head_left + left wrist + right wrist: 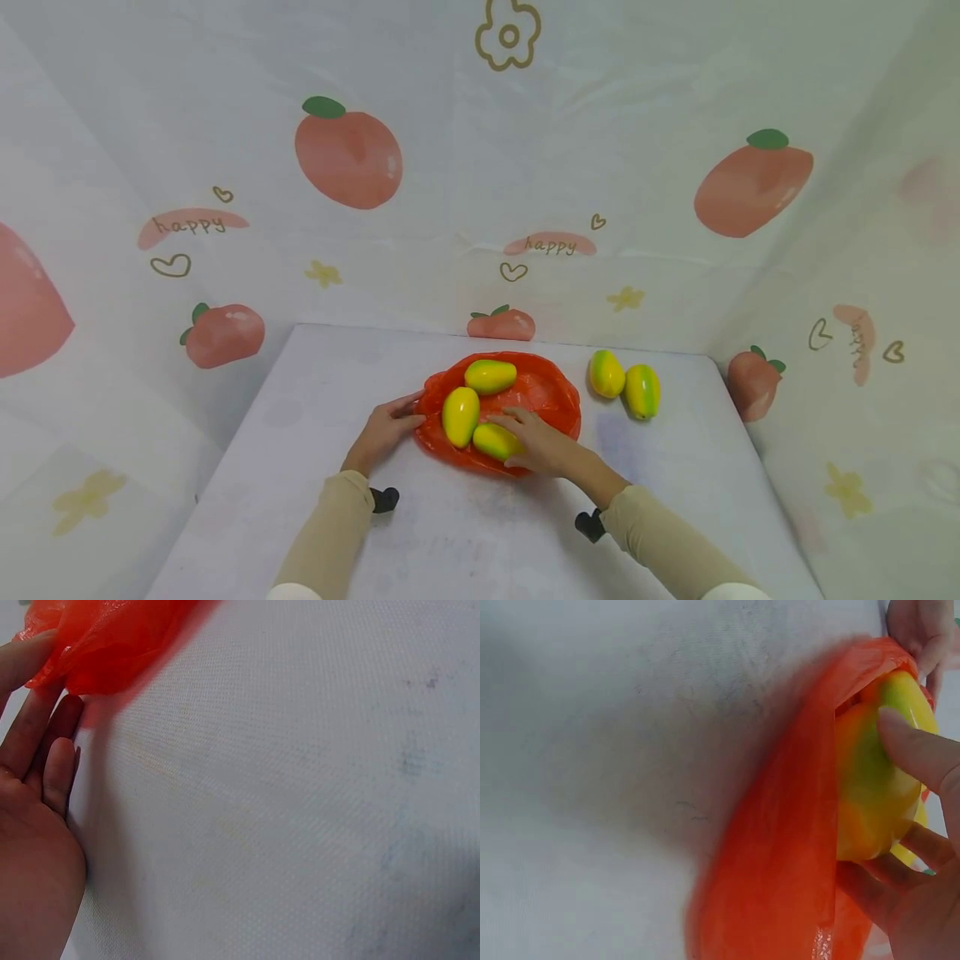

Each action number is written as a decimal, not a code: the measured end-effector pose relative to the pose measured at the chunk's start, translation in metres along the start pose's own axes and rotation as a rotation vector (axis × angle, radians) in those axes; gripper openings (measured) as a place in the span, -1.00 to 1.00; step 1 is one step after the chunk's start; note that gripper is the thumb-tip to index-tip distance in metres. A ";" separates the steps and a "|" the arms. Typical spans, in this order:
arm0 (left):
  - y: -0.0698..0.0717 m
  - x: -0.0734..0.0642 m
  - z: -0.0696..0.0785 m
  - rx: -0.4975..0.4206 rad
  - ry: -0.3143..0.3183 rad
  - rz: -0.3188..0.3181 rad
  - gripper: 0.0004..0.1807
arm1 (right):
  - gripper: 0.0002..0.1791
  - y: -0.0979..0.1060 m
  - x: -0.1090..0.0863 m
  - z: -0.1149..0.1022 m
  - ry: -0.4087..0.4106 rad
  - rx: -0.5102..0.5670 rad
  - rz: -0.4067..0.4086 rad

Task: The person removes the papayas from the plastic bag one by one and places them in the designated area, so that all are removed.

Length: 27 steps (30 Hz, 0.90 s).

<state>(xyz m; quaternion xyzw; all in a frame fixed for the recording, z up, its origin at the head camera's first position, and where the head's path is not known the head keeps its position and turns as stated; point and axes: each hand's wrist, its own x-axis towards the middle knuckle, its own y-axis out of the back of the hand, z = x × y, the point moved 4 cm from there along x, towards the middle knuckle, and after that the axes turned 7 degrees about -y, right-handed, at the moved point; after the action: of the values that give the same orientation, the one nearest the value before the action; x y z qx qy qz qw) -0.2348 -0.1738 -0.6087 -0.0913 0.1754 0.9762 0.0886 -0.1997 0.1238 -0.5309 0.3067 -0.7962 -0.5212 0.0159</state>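
A red plastic bag (546, 390) lies spread with its mouth up on the table. Inside it are three yellow-green mangoes: a far mango (491, 377), a left mango (461, 417) and a near mango (497, 442). My right hand (543, 442) holds the near mango, thumb on one side and fingers curled round the other, as the right wrist view shows. At the bag's left rim, my left hand (386, 432) pinches the red plastic between thumb and fingers; the left wrist view has this bag edge (112, 652) at its top left.
Two more mangoes, one mango (607, 373) and another mango (642, 392), lie side by side right of the bag. The white table (465, 542) meets a printed cloth (450, 283) at its back and sides.
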 end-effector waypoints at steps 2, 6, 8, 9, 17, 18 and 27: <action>0.000 0.000 0.000 -0.003 0.004 0.000 -0.42 | -0.17 -0.001 0.000 0.000 -0.001 0.003 0.000; 0.000 0.001 -0.001 0.009 -0.002 -0.002 -0.42 | -0.23 -0.002 0.000 0.002 -0.005 -0.005 -0.002; 0.000 0.002 -0.002 0.012 -0.005 0.000 -0.42 | -0.26 -0.002 0.000 0.002 -0.001 -0.008 -0.001; 0.000 0.002 -0.002 0.013 -0.007 0.001 -0.42 | -0.27 -0.002 0.000 0.001 0.005 -0.009 0.001; 0.001 0.002 -0.002 0.004 -0.012 0.007 -0.43 | -0.31 0.001 -0.001 -0.001 0.013 -0.021 -0.005; 0.001 0.002 -0.002 0.006 -0.015 0.007 -0.43 | -0.31 0.001 -0.001 -0.001 0.014 -0.022 -0.001; -0.001 0.003 -0.002 0.002 -0.017 0.012 -0.44 | -0.32 0.013 -0.009 -0.001 0.023 0.011 0.057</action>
<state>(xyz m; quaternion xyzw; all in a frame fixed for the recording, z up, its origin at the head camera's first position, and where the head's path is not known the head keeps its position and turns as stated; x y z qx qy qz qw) -0.2369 -0.1734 -0.6112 -0.0819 0.1759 0.9774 0.0842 -0.1986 0.1313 -0.5168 0.2899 -0.8073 -0.5125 0.0379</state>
